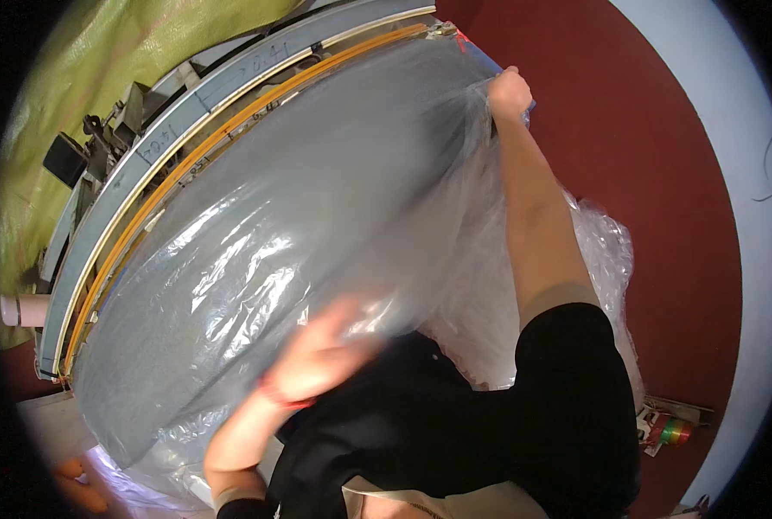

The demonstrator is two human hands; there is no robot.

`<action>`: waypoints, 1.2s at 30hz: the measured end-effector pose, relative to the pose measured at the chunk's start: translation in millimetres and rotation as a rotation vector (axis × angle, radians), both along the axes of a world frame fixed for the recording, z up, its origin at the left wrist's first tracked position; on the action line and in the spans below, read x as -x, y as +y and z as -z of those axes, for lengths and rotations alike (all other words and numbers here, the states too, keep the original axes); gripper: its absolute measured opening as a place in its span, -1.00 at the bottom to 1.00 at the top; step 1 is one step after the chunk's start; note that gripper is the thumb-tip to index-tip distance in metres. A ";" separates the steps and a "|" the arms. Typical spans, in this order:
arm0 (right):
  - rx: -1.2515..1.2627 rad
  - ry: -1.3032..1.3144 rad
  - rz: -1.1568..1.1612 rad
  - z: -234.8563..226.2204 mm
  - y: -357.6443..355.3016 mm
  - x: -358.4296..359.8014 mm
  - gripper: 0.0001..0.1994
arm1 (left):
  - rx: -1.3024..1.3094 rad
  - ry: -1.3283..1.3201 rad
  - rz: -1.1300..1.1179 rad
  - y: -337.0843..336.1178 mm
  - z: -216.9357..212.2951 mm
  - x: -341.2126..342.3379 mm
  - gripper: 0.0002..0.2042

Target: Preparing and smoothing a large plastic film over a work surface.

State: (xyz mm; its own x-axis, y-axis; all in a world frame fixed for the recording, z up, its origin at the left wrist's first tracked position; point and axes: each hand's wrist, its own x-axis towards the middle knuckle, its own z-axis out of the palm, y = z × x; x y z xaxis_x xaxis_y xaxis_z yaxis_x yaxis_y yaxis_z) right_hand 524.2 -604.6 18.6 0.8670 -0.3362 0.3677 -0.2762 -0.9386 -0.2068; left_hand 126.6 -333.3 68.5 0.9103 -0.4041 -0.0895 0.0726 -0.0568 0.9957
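A large grey panel [230,346] lies in front of me, wrapped in a clear plastic sheet [334,199] that bulges and shines. My right hand [509,92] reaches to the far corner with its fingers closed on the plastic's edge. My left hand [321,350] is blurred by motion at the near edge of the plastic, against the sheet; its grip cannot be made out. More crumpled plastic [606,251] hangs to the right of my right forearm.
Long grey frame rails [170,112] with an orange strip [187,160] run along the panel's left side. Beyond them are a green tarp [101,52] and a cardboard tube [19,310]. Coloured tape rolls [676,430] lie on the red floor [663,173].
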 end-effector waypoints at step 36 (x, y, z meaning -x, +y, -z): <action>-0.001 -0.045 -0.029 -4.5 8.3 10.6 -0.77 | 1.094 0.123 -0.877 89.8 74.3 107.4 -0.73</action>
